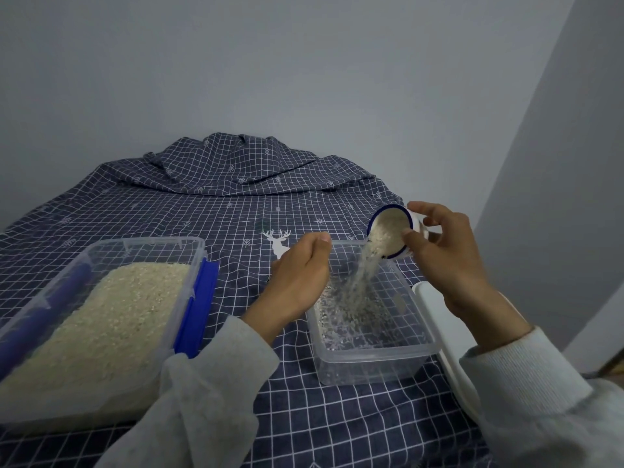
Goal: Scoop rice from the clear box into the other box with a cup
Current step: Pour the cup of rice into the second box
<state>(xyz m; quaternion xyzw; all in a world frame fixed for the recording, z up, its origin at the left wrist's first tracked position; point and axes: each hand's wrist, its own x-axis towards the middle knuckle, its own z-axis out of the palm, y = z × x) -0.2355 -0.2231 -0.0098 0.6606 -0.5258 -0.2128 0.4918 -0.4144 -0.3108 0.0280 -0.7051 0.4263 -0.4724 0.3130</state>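
Grey knit sleeves (202, 400); right hand (449, 261) grips tilted enamel cup (391, 231), grainy rice (363, 275) streaming into clear rectangular box (374, 359); left hand (300, 275) loosely curled, empty.

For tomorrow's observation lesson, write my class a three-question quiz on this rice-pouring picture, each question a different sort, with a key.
1. True or false: the cup is tilted, with rice streaming out.
2. Which hand holds the cup? A) left B) right
3. Fill in: the big box of rice has ____ clips.

Key: 1 true. 2 B: the right hand holds it over the small box; the left hand rests at that box's edge. 3 blue.
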